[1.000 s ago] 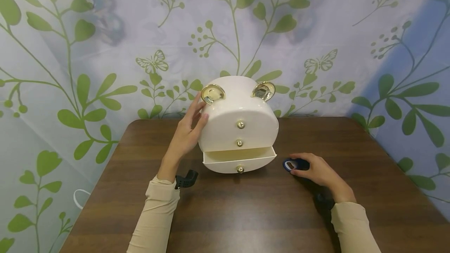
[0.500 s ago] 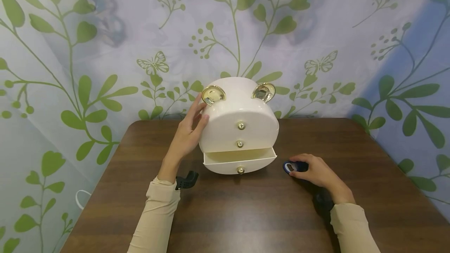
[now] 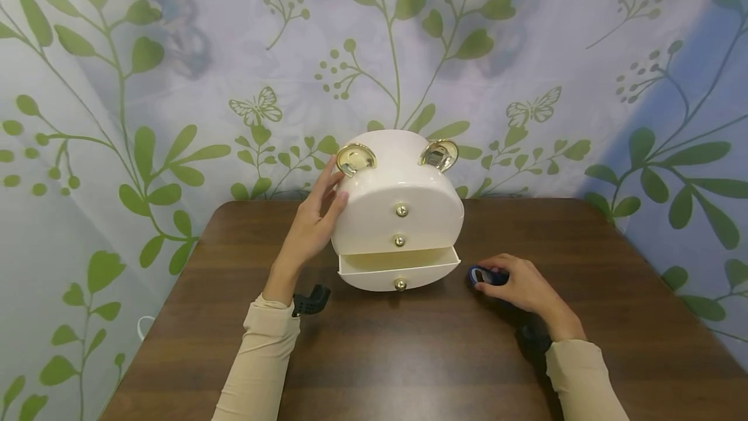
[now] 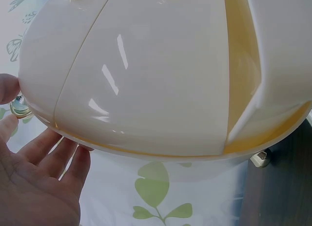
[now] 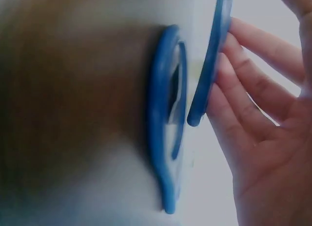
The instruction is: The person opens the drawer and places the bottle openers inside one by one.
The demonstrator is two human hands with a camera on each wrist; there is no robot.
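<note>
A white drawer box (image 3: pixel 371 216) with gold ears (image 3: pixel 356 159) stands on the table, its bottom drawer (image 3: pixel 368 280) pulled out. My left hand (image 3: pixel 310 226) rests against the box's left side, below the ear. In the left wrist view its fingers (image 4: pixel 78 170) are spread along the side edge. To the right of the drawer, my right hand (image 3: pixel 526 284) pinches a small blue-rimmed object (image 3: pixel 471 277) low over the table. White and dark areas show inside its rim. The right wrist view shows two blue-edged parts, one (image 5: pixel 158 104) facing the other (image 5: pixel 207 75) by the fingers.
The brown wooden table (image 3: pixel 409 356) runs back to a cloth (image 3: pixel 362 83) printed with leaves and butterflies. Gold knobs (image 3: pixel 400 284) stick out from the drawer fronts. A white loop (image 3: pixel 143 325) shows beyond the table's left edge.
My right hand has shifted slightly left with the blue-rimmed object, closer to the open drawer. My left hand and the box keep their places.
</note>
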